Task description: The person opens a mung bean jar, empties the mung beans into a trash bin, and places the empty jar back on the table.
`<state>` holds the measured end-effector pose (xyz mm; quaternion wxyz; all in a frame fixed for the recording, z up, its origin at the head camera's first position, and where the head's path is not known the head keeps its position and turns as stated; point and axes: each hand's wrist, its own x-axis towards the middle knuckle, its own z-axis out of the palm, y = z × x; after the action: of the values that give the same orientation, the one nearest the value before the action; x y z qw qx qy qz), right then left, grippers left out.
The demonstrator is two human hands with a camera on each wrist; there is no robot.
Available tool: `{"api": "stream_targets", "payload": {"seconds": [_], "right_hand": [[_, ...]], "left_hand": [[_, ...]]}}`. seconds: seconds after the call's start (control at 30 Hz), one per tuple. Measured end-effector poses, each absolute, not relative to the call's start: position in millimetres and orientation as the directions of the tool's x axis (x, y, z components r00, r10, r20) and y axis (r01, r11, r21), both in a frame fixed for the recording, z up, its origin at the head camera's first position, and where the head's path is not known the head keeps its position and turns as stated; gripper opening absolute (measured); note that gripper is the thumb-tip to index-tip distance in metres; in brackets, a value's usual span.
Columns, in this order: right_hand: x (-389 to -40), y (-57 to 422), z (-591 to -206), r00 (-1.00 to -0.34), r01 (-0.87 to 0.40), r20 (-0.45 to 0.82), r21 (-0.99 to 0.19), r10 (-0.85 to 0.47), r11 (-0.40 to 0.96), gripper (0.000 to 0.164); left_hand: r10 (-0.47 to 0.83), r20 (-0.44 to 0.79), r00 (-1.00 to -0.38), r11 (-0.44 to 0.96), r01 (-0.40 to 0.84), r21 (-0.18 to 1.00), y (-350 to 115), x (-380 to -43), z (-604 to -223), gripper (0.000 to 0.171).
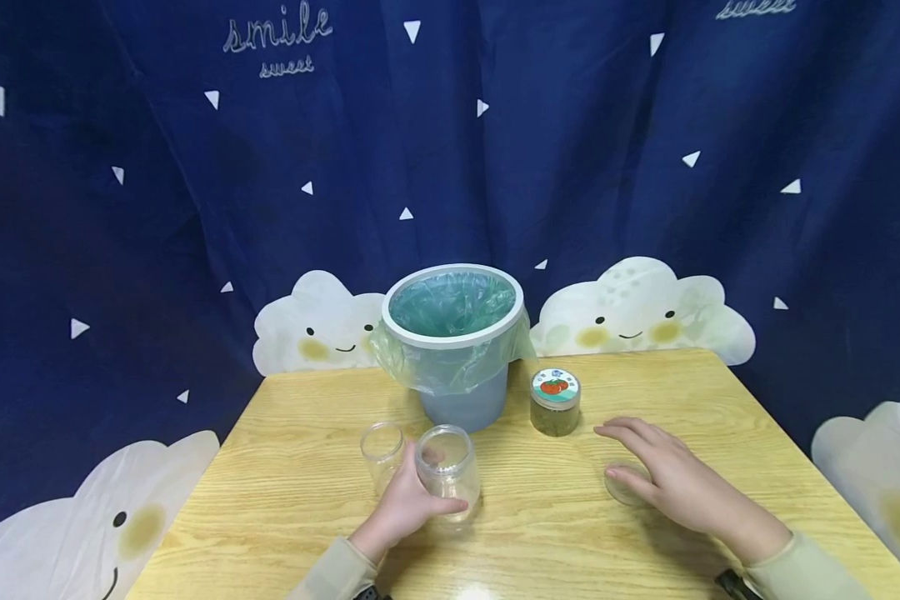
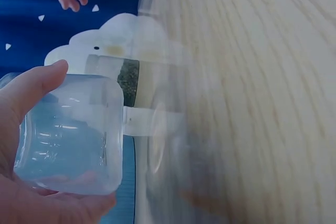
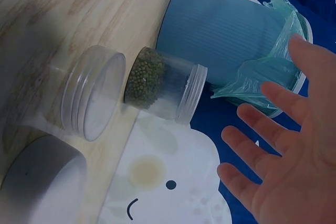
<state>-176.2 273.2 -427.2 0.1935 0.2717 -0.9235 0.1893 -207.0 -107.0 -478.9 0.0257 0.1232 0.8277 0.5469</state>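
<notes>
Your left hand (image 1: 403, 505) is grasping a clear jar (image 1: 459, 477), apparently steadying it; your right hand (image 1: 675, 483) is hovering by a lid (image 3: 93, 93), fingers released — probably needing a pinch next.

We have the table (image 1: 270, 517) before us, with the curtain (image 1: 570, 125) behind its far edge. The bin (image 1: 465, 408) stands near the middle of that edge, a bag (image 1: 450, 304) inside it. Just right of the bin and a little nearer us is the filled jar (image 1: 555, 408). In front of the bin, the wide jar (image 1: 457, 479) is in the left hand (image 1: 405, 504), with the narrow jar (image 1: 381, 454) just to its left. Towards the table's right edge, the lid (image 3: 92, 98) lies under the right hand (image 1: 667, 475), nearer us than the filled jar
</notes>
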Motion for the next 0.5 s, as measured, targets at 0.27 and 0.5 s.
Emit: {"api": "stream_targets", "payload": {"seconds": [0.27, 0.5], "right_hand": [[-173.9, 275.0, -430.9, -0.764, -0.587, 0.476, -0.234, -0.436, 0.775, 0.048], [-172.0, 277.9, -433.3, -0.804, -0.550, 0.428, -0.273, -0.413, 0.789, 0.048]], "left_hand": [[0.244, 0.085, -0.966, 0.380, 0.176, 0.908, -108.3, -207.1, -481.2, 0.089], [0.242, 0.069, -0.968, 0.384, 0.161, 0.909, -106.8, -207.7, -484.7, 0.087]]}}
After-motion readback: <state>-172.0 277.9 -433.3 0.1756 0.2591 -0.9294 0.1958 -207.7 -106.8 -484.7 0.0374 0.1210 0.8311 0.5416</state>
